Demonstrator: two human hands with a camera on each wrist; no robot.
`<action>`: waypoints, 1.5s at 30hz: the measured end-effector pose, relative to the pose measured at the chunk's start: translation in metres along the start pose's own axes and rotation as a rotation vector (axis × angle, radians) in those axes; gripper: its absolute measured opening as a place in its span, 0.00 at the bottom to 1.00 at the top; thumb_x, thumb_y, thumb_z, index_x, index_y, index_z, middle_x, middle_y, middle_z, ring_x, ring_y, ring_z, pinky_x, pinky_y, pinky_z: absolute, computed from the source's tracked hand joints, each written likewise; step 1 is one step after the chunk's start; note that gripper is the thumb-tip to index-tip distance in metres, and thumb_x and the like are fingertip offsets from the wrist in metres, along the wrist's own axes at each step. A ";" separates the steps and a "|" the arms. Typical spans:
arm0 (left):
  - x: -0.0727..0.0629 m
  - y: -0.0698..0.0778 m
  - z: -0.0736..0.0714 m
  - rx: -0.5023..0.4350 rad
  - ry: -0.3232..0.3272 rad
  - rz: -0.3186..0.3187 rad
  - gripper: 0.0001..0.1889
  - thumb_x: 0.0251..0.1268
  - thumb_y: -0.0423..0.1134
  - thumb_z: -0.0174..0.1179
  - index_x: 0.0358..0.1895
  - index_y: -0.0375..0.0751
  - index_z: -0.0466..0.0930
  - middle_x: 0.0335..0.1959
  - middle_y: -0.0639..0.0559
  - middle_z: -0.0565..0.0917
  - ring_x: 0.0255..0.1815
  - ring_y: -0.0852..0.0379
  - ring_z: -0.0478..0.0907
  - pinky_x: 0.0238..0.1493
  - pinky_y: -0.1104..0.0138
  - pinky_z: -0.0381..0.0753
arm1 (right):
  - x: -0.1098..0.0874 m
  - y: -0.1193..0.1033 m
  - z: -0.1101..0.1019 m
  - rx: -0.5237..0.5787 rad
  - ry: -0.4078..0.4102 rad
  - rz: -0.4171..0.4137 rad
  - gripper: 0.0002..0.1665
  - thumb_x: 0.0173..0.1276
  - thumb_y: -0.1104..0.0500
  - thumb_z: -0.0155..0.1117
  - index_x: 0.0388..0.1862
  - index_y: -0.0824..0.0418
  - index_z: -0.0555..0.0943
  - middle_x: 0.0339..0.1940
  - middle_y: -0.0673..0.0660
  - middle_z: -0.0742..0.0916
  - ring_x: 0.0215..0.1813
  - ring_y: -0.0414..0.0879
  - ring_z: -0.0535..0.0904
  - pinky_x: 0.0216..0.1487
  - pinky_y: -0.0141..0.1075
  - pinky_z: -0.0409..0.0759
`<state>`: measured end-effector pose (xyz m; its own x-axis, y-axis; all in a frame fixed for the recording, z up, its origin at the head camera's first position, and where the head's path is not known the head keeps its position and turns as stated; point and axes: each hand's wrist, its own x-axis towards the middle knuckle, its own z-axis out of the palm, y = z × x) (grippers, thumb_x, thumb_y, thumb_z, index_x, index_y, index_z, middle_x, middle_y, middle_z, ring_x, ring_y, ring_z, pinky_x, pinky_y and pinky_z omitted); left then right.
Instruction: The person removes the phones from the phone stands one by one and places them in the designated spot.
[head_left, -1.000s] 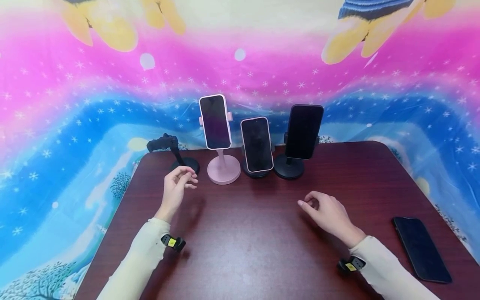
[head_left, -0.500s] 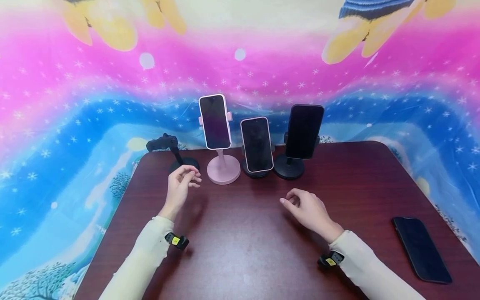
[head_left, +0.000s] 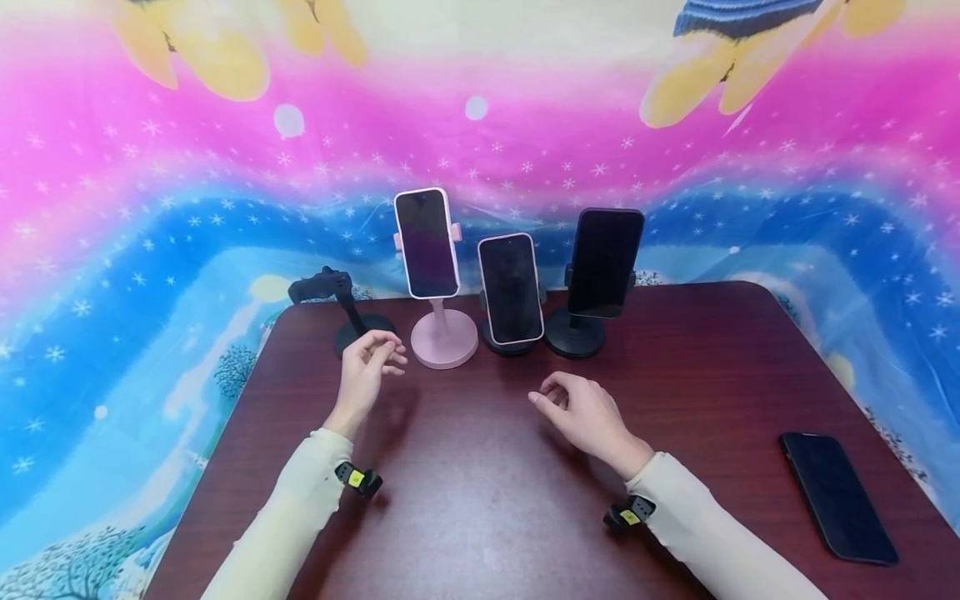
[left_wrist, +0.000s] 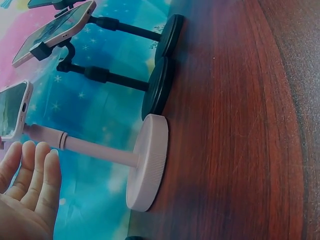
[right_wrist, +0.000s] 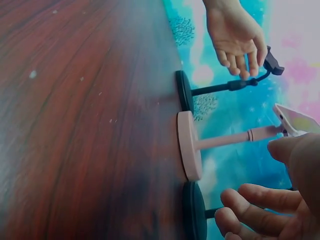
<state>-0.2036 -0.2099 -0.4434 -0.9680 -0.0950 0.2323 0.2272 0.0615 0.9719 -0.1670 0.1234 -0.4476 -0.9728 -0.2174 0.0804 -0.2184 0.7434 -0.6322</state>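
Both hands (head_left: 362,375) (head_left: 588,419) loosely curled, empty

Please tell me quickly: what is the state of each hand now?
Left hand: open, fingers relaxed, holding nothing.
Right hand: open, fingers loosely curled, holding nothing.

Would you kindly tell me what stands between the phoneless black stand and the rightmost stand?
The head view shows two there: the pink stand and, right of it, another black stand.
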 end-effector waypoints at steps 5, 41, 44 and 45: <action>0.001 0.000 0.001 0.031 -0.003 -0.014 0.10 0.78 0.31 0.49 0.47 0.25 0.76 0.30 0.63 0.84 0.32 0.60 0.85 0.35 0.69 0.89 | 0.003 -0.010 0.003 0.016 0.006 -0.014 0.14 0.70 0.43 0.66 0.41 0.52 0.85 0.31 0.46 0.88 0.31 0.36 0.80 0.35 0.34 0.79; 0.033 0.026 0.000 -0.009 0.007 0.033 0.10 0.79 0.32 0.48 0.46 0.30 0.78 0.31 0.59 0.84 0.29 0.64 0.84 0.33 0.72 0.88 | 0.042 -0.087 -0.001 0.138 0.109 -0.185 0.11 0.71 0.46 0.65 0.43 0.50 0.84 0.32 0.44 0.88 0.30 0.37 0.79 0.32 0.33 0.78; 0.035 0.027 0.002 -0.024 0.008 0.048 0.11 0.78 0.31 0.48 0.47 0.27 0.78 0.32 0.58 0.85 0.29 0.63 0.84 0.32 0.72 0.88 | 0.046 -0.091 -0.003 0.138 0.124 -0.197 0.11 0.71 0.46 0.64 0.43 0.50 0.85 0.32 0.45 0.88 0.30 0.37 0.78 0.31 0.33 0.77; 0.036 0.027 0.002 -0.038 0.012 0.056 0.11 0.78 0.31 0.48 0.47 0.26 0.78 0.32 0.56 0.85 0.29 0.62 0.84 0.31 0.72 0.88 | 0.047 -0.092 -0.003 0.137 0.129 -0.201 0.11 0.71 0.46 0.64 0.44 0.50 0.85 0.32 0.45 0.87 0.29 0.37 0.78 0.30 0.33 0.76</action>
<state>-0.2328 -0.2099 -0.4084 -0.9525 -0.1045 0.2862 0.2847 0.0294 0.9582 -0.1926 0.0467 -0.3833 -0.9147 -0.2633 0.3065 -0.4040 0.5988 -0.6915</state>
